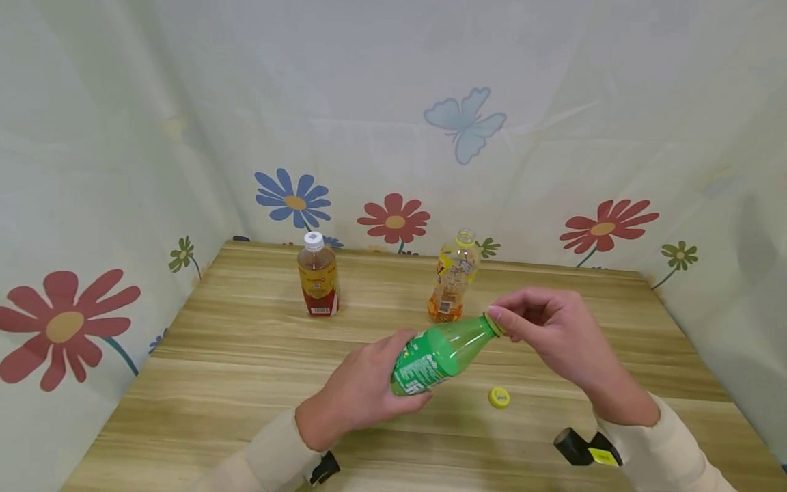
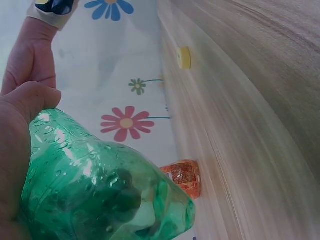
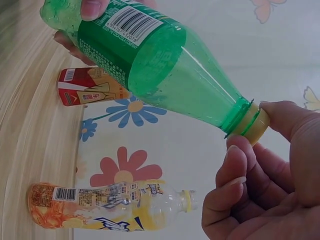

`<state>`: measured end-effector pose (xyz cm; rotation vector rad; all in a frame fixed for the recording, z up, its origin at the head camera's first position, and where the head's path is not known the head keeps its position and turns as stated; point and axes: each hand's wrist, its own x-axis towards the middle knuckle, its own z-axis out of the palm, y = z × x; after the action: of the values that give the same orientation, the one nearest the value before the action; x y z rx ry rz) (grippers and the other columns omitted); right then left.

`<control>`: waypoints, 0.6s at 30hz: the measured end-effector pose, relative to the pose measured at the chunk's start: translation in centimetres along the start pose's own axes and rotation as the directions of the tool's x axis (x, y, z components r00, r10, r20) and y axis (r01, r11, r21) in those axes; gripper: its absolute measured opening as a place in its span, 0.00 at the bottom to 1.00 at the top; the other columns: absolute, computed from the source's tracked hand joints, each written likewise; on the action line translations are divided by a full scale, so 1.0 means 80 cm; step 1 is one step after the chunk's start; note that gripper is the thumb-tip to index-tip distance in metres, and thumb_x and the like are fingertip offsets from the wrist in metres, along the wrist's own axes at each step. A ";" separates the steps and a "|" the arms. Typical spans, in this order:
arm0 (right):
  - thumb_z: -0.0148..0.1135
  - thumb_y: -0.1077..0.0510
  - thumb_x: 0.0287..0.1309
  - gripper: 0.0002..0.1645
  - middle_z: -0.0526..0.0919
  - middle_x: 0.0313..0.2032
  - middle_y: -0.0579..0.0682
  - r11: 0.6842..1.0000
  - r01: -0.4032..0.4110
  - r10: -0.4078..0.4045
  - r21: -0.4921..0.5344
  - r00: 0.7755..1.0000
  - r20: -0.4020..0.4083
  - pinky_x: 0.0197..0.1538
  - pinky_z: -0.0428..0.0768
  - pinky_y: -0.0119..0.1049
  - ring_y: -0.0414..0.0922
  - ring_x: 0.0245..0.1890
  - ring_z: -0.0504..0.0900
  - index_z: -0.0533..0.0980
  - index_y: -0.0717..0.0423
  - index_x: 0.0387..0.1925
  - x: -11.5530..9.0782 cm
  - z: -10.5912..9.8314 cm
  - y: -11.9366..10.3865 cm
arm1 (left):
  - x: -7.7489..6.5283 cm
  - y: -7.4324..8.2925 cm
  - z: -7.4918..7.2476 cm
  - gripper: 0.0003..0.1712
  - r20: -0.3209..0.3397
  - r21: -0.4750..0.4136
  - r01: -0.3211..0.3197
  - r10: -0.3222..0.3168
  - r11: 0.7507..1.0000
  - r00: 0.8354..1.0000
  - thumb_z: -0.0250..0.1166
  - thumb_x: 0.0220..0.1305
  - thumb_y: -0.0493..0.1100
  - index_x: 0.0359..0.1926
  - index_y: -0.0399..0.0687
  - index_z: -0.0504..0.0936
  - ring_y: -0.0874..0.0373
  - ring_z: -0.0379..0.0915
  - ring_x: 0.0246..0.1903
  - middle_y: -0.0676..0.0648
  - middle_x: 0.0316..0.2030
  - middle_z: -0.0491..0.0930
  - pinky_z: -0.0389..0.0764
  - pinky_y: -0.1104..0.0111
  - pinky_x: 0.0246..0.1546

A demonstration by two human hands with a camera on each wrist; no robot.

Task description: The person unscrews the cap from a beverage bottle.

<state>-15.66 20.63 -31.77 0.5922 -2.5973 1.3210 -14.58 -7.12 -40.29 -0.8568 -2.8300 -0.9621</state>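
Note:
A green plastic soda bottle is held tilted over the table, its neck up to the right. My left hand grips it round the label near the base. At the neck, the right hand pinches the yellow bottle cap between thumb and fingers. The cap sits on the mouth, against the green ring. A second yellow cap lies on the table below the right hand. Behind the green bottle stands a clear bottle with an orange-patterned base and an uncapped mouth.
A red and yellow labelled drink bottle with a white cap stands at the back left of the wooden table. A flower-printed curtain encloses the table's back and sides.

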 end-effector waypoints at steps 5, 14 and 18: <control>0.69 0.57 0.65 0.04 0.85 0.26 0.45 1.000 0.007 -0.007 -0.010 1.000 0.021 0.26 0.78 0.32 0.46 0.23 0.80 0.87 0.51 0.38 0.001 -0.001 0.001 | 0.000 -0.001 0.001 0.42 -0.006 -0.013 -0.004 0.004 1.000 1.000 0.75 0.56 0.61 0.67 0.53 0.69 0.65 0.79 0.38 0.54 0.46 0.84 0.81 0.74 0.37; 0.70 0.58 0.64 0.04 0.87 0.30 0.45 0.999 0.031 -0.031 -0.011 0.998 0.050 0.28 0.81 0.31 0.40 0.24 0.80 0.87 0.51 0.39 0.003 -0.003 0.001 | -0.001 -0.003 0.003 0.42 0.007 -0.042 0.002 -0.002 0.999 1.000 0.76 0.56 0.61 0.66 0.52 0.70 0.67 0.79 0.37 0.54 0.45 0.84 0.80 0.74 0.37; 0.70 0.58 0.64 0.04 0.88 0.30 0.45 0.999 0.036 -0.036 0.006 0.997 0.064 0.29 0.82 0.32 0.39 0.24 0.82 0.87 0.51 0.40 0.003 -0.003 0.001 | -0.002 -0.004 0.004 0.42 0.010 -0.044 0.002 -0.002 0.999 1.000 0.76 0.55 0.61 0.66 0.52 0.70 0.67 0.79 0.37 0.54 0.45 0.84 0.81 0.74 0.37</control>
<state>-15.93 20.78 -31.60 0.6897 -2.6212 1.3188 -14.58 -7.21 -40.70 -0.8654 -2.8282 -1.0275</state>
